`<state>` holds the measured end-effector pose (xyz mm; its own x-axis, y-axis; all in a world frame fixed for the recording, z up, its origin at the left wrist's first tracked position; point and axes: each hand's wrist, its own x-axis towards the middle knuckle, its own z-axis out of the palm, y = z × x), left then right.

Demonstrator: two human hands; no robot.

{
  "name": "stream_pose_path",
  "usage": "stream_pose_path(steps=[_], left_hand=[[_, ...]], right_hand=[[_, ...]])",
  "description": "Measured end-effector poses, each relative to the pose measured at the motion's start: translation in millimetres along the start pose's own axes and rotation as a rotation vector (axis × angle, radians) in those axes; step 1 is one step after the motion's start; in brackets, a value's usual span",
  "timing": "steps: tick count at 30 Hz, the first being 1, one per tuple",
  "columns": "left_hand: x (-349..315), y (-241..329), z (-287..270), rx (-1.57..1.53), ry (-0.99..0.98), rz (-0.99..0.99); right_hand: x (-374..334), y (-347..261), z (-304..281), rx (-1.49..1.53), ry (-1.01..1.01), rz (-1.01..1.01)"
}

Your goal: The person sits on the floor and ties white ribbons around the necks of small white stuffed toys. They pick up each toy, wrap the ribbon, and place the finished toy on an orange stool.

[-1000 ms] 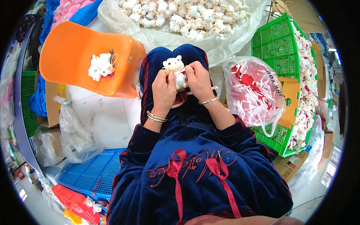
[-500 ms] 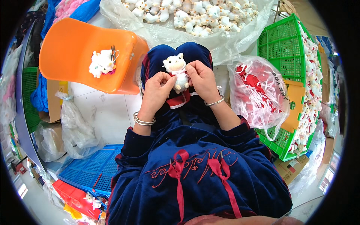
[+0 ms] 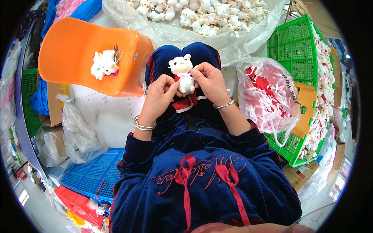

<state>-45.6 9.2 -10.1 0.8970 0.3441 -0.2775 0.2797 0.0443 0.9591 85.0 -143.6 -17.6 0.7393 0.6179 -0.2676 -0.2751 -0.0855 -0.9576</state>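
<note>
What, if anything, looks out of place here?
Nothing looks clearly damaged or spilled; the held plush toy appears intact. Mildly odd: one white fluffy item lies on the orange chair, apart from the toy heap ahead.

This looks like a small workshop for plush toys, with a heap of white toys (image 3: 211, 15) on clear plastic sheeting (image 3: 163, 35) and a green crate (image 3: 289, 40) packed with toys in red and white. Blue crates (image 3: 89, 171), a bag of red and white pieces (image 3: 268, 97) and cardboard boxes (image 3: 302, 174) crowd the tiled floor (image 3: 110, 116).
</note>
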Motion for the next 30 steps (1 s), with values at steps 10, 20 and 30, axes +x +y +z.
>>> stream_pose_path(steps=[10, 20, 30], left_hand=[[21, 23, 18, 0.428, 0.282, 0.108], [19, -18, 36, 0.528, 0.419, 0.465], [15, -23, 37, 0.542, 0.449, 0.495]], right_hand=[[-2, -3, 7, -0.131, 0.055, -0.091], [-10, 4, 21, -0.434, 0.223, -0.381], [-6, 14, 22, -0.266, 0.239, -0.268]])
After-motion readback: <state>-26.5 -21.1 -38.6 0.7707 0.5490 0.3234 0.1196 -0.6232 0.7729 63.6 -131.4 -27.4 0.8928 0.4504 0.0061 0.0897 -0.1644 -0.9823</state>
